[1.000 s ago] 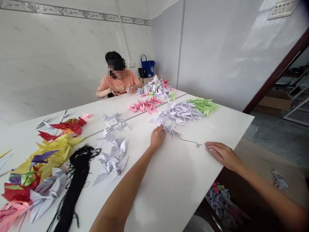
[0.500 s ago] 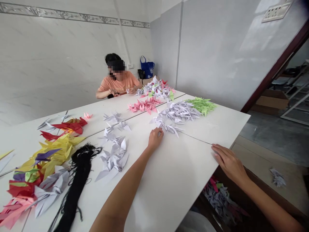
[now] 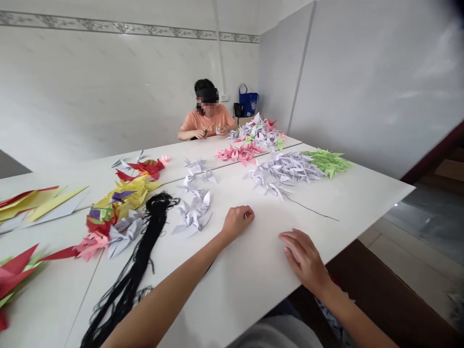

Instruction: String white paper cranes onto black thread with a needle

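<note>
My left hand is closed above the white table, its fingers curled; whatever they might hold is too small to make out. My right hand is open near the front edge, fingers stretched to the left and apart from any paper. Beyond both hands lies a pile of white folded paper cranes, and a thin black thread trails from it to the right. Nearer my left arm is a smaller group of white paper cranes. Beside that lies a thick bundle of black thread.
Green cranes adjoin the white pile; pink cranes and a mixed heap lie farther back. Yellow cranes and other coloured ones fill the left side. Across the table a person in an orange shirt handles something small.
My view has turned left. My left hand has drawn back from the white cranes, and my right hand has come inward from the table's edge. The thread now shows along its length.
</note>
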The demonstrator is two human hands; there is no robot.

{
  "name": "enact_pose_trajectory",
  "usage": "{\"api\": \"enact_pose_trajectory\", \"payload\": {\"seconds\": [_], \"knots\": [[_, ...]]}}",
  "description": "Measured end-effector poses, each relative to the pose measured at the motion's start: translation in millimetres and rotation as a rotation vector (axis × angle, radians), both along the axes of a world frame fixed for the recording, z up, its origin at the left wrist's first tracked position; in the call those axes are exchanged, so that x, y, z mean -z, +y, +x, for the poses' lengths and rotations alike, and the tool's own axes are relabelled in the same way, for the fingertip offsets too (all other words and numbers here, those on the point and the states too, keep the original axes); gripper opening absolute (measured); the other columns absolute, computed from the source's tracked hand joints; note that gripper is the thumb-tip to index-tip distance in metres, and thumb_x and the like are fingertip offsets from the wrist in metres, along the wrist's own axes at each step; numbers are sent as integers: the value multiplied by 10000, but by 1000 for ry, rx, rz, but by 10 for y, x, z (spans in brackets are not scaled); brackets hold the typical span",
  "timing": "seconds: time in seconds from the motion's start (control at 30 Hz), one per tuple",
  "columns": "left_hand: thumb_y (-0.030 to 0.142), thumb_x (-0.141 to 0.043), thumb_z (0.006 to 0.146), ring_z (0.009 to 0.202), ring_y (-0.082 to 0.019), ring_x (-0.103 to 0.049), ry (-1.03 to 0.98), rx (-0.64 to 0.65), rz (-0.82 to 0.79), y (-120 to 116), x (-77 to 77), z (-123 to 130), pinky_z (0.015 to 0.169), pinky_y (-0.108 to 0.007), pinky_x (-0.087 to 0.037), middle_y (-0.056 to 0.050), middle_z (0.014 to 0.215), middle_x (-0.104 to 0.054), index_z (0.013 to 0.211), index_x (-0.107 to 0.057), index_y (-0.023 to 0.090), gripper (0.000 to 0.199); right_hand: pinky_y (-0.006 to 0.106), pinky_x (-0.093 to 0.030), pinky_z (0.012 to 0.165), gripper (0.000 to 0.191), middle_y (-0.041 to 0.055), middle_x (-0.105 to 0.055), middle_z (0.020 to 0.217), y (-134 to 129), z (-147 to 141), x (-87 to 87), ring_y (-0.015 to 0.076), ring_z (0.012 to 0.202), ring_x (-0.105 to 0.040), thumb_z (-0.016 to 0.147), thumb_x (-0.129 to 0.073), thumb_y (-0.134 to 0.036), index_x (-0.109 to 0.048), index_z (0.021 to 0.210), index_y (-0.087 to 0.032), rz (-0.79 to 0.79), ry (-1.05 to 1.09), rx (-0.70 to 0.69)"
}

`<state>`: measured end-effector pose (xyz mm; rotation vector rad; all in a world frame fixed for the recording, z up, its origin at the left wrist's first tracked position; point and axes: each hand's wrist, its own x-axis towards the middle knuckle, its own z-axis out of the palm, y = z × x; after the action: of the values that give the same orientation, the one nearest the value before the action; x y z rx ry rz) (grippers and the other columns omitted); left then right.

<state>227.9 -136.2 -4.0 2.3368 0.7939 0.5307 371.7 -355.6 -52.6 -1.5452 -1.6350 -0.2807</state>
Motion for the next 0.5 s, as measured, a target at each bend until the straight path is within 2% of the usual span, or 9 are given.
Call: {"api": "enact_pose_trajectory", "payload": {"seconds": [0.1,0.17,0.2,0.27,0.4,0.5], "knots": [[230,-592,945,720,-130,-587,-83,-35,-36,-353,-164,-258,715,-263,-480,9,764,-653,860,-670,180,126,469,-540,1066,424,107,-650,1361,237,-285,-211,254,1282,-619,1027,-501,-258,-465,1449,-266,-168,313,-128],[223,-567,949,682,-118,-573,-133,-38,-49,-558,-280,-419,710,-247,-464,33,718,-656,863,-675,208,138,443,-530,1088,458,105,-639,1390,377,-450,-370,237,1302,-618,1044,-493,-335,-410,1489,-271,-275,544,-304],[227,-571,948,690,-118,-575,-158,-53,-43,-640,-332,-496,744,-255,-463,37,719,-664,856,-676,217,139,426,-530,1084,426,99,-653,1367,441,-525,-447,229,1282,-631,1048,-487,-360,-439,1462,-272,-308,637,-383],[238,-578,950,715,-128,-579,-203,-99,-20,-757,-414,-639,810,-282,-457,35,736,-685,840,-668,219,143,381,-555,1009,323,83,-707,1239,557,-658,-581,217,1181,-677,1050,-489,-387,-529,1345,-263,-329,757,-452],[246,-550,974,720,-141,-608,-246,-160,23,-807,-497,-890,891,-319,-461,34,698,-703,819,-631,214,178,310,-531,798,179,22,-726,911,746,-820,-732,179,857,-687,1036,-517,-367,-606,1140,-252,-360,753,-470],[264,-543,976,756,-141,-647,-215,-174,59,-634,-538,-1081,853,-294,-495,30,771,-726,964,-628,226,94,285,-481,743,162,2,-693,842,876,-827,-752,166,810,-647,1025,-514,-324,-651,1072,-253,-412,683,-492]]}}
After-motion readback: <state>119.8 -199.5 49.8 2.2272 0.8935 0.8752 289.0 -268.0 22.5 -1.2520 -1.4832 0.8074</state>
